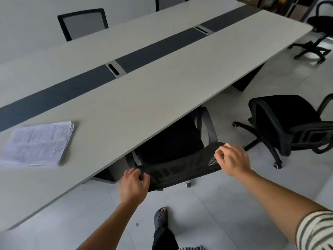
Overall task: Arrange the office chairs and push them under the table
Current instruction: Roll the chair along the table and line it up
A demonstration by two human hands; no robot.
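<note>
While half under the table [162, 91], chair backrest [180, 168] between left hand [134, 184] and right hand [232, 159].

The table [162, 83] has a matt, smooth grey top with a darker matt strip along its middle. The near chair's backrest [180, 168] is black open mesh cloth; its armrest [207, 123] looks like smooth dark plastic. A stack of printed paper [37, 143] lies near the table's left edge. The floor [216, 213] is pale, smooth tile.

Print on paper stack [36, 143] illegible
</note>
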